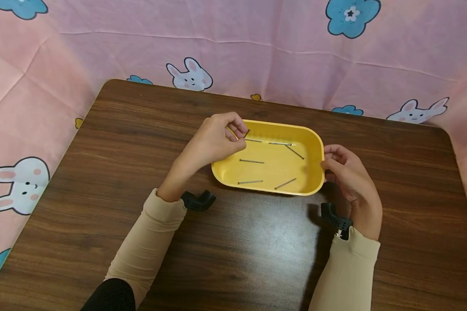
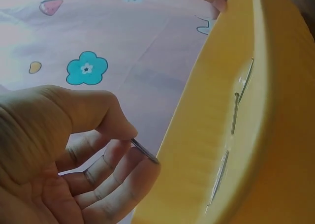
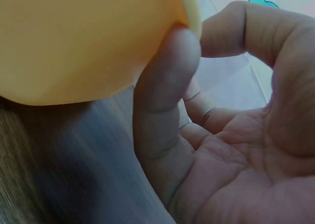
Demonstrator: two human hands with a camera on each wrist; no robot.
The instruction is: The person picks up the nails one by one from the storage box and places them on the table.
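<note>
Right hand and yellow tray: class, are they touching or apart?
Touching. In the right wrist view the thumb of the right hand presses against the outer wall of the yellow tray, with no gap between them.

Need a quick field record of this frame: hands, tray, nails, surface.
left hand: pinches a nail between thumb and fingers, over the tray's far-left corner
right hand: thumb against the tray's right outer wall
tray: yellow, rounded corners, on the table
loose nails: several lying flat and scattered in the tray
table: dark wood grain
backdrop: pink cloth, bunny and flower print
</note>
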